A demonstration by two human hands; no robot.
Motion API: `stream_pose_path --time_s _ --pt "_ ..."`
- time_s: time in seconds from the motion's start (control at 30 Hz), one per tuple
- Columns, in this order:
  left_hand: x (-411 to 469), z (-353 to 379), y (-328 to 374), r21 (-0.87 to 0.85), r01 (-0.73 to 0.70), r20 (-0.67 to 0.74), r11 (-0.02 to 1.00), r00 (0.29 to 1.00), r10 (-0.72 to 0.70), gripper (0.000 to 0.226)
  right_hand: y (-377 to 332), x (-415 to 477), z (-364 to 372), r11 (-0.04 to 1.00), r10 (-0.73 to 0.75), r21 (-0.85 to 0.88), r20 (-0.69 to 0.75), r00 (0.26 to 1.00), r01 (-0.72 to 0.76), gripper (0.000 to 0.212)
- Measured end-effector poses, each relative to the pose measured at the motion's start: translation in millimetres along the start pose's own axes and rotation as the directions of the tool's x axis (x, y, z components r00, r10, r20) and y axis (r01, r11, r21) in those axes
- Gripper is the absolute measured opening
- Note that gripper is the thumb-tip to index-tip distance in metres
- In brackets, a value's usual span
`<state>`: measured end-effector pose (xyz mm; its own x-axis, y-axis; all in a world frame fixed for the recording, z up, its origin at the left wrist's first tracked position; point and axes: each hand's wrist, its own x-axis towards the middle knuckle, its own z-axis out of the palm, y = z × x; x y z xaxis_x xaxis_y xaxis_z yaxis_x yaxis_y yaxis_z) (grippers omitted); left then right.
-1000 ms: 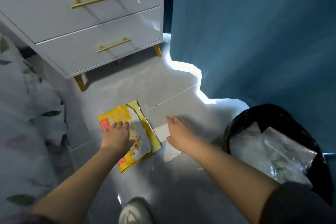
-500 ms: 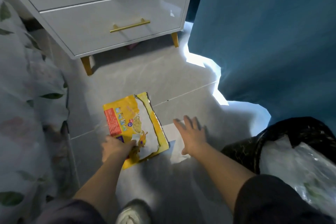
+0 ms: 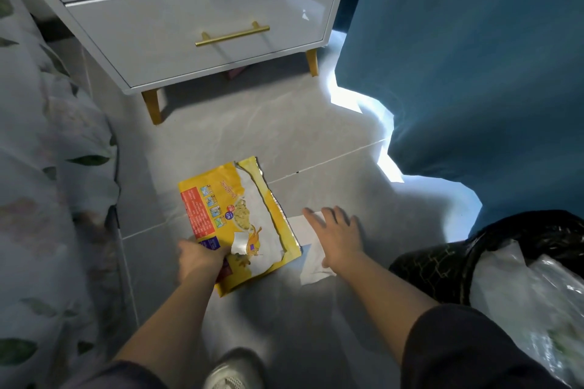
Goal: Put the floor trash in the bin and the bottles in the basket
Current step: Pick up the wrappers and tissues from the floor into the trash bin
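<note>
A torn yellow snack wrapper [image 3: 234,215] lies flat on the grey floor tiles. My left hand [image 3: 199,262] grips its near left corner, fingers curled round the edge. Just right of the wrapper lies a white scrap of paper [image 3: 311,262]. My right hand [image 3: 336,235] is spread flat over that paper with straight fingers. At the right edge stands the bin [image 3: 442,265], lined with a black bag and holding clear plastic. No bottles or basket are in view.
A white drawer cabinet [image 3: 202,19] on gold legs stands ahead, something pinkish beneath it. A blue curtain [image 3: 474,57] hangs on the right above the bin. Leaf-patterned bedding [image 3: 47,183] fills the left side. My shoe [image 3: 230,373] is at the bottom.
My left hand slid from the middle of the wrapper to its near corner and curled round it. My right hand spread over the white paper. The view moved closer and to the left.
</note>
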<state>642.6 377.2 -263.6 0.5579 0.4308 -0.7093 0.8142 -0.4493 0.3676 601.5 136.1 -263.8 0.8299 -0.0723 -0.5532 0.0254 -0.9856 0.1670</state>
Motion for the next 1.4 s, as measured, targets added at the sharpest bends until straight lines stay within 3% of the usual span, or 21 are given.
stream_pose_path --time_s 0.33,0.57,0.77,0.9,1.03,1.27,1.4 --pt "19 -43 -11 -0.157 -0.095 0.148 0.983 0.982 0.119 0.023 0 4 -3 1.000 0.017 -0.005 0.065 0.998 -0.017 0.092" --pt "22 -65 -21 -0.142 -0.059 0.147 0.988 0.986 0.080 0.037 1 4 -12 0.998 0.033 0.055 0.074 0.997 -0.037 0.084" --pt "19 -68 -27 -0.139 -0.029 0.143 0.990 0.988 0.049 0.036 2 3 -13 0.993 0.055 0.102 0.052 0.997 -0.060 0.070" --pt "15 -69 -25 -0.134 -0.032 0.136 0.990 0.989 0.051 0.035 10 1 -22 0.987 0.062 0.144 0.051 0.997 -0.068 0.049" --pt "14 -72 -24 -0.145 -0.031 0.140 0.989 0.989 0.052 0.033 20 -1 -31 0.957 0.136 0.244 0.111 0.984 -0.160 0.032" --pt "10 -75 -23 -0.131 -0.030 0.149 0.991 0.988 0.049 0.036 38 -10 -37 0.806 0.257 0.490 0.214 0.942 -0.331 0.034" --pt "9 -74 -21 -0.132 -0.036 0.153 0.991 0.987 0.056 0.035 48 -17 -41 0.740 0.429 0.481 0.202 0.881 -0.471 0.030"
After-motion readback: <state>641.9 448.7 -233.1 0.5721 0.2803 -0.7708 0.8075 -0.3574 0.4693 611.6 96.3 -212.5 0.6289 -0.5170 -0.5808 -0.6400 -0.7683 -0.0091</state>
